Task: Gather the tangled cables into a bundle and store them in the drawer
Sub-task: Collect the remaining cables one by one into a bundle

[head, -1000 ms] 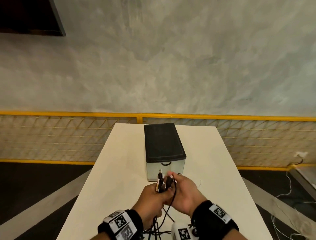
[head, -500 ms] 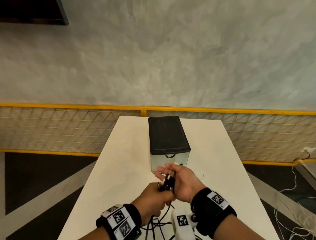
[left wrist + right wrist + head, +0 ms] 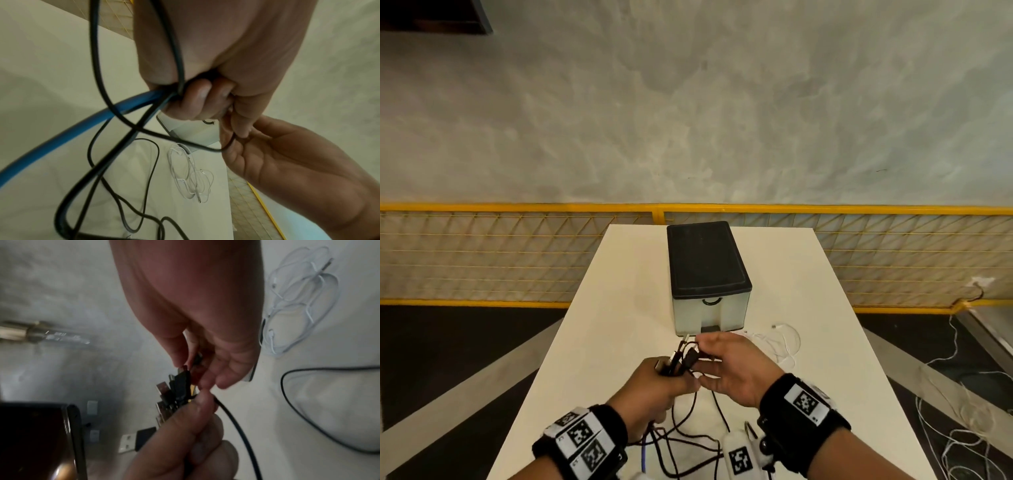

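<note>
Plugs that stood in a neat upright cluster a second ago now lean toward the drawer box [image 3: 709, 274], and your right hand [image 3: 729, 368] has opened: half a second back it was wrapped over the plug ends, now its fingers are spread and loosely curved, with one black lead crossing the palm and the fingertips just touching the topmost plug. Whether it truly pinches that lead, you cannot tell from these views. Your left hand [image 3: 654, 387] remains clamped round the black cables [image 3: 678, 363], a blue cable [image 3: 82, 123] caught in the same fist, held above the tabletop [image 3: 602, 342] just in front of the drawer box.

That reads as a regrip, not a finished bundle. Long loops trail from your fist onto the tabletop on the side away from the drawer box, and a white cable [image 3: 784, 339] lies loose right beside the box's front corner, untouched. The drawer looks closed, its handle facing you. Judging from this, gathering is only partly done and storing has not begun.
</note>
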A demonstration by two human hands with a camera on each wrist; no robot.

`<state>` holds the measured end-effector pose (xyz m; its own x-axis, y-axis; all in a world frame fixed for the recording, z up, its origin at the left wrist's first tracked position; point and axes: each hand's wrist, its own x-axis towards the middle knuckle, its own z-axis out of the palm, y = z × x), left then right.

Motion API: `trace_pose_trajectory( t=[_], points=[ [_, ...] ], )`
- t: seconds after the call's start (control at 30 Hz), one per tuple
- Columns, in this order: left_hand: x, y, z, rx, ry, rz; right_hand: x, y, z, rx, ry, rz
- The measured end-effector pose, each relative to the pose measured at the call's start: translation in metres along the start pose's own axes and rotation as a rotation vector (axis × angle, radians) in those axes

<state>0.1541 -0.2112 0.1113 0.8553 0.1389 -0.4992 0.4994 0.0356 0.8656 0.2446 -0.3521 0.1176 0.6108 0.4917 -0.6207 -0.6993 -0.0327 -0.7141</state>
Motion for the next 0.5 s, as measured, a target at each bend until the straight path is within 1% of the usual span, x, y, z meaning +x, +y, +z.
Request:
trace_pose_trajectory(
  t=[0.07, 0.13, 0.2, 0.27, 0.33, 0.4, 0.43, 0.5],
  points=[
    [-0.001, -0.002, 0.000, -0.017, -0.009, -0.005, -0.003, 0.001, -0.005, -0.082, 0.048, -0.077],
    [0.000, -0.002, -0.005, -0.054, 0.011, -0.004, -0.010, 0.002, -0.013, -0.184, 0.057, -0.134],
    [-0.002, 0.000, -0.014, -0.122, 0.069, 0.030, -0.024, 0.005, -0.021, -0.362, 0.015, -0.167],
    [0.000, 0.005, -0.026, -0.188, 0.144, 0.070, -0.035, 0.013, -0.028, -0.575, -0.092, -0.164],
    [0.000, 0.009, -0.033, -0.218, 0.187, 0.071, -0.049, 0.031, -0.036, -0.817, -0.253, -0.134],
    [0.001, 0.011, -0.036, -0.254, 0.191, 0.064, -0.059, 0.052, -0.046, -1.085, -0.361, -0.077],
    [0.000, 0.013, -0.036, -0.281, 0.193, 0.059, -0.062, 0.061, -0.051, -1.173, -0.384, -0.038],
    [-0.002, 0.016, -0.035, -0.346, 0.179, 0.066, -0.061, 0.080, -0.062, -1.191, -0.341, 0.124]
  ],
)
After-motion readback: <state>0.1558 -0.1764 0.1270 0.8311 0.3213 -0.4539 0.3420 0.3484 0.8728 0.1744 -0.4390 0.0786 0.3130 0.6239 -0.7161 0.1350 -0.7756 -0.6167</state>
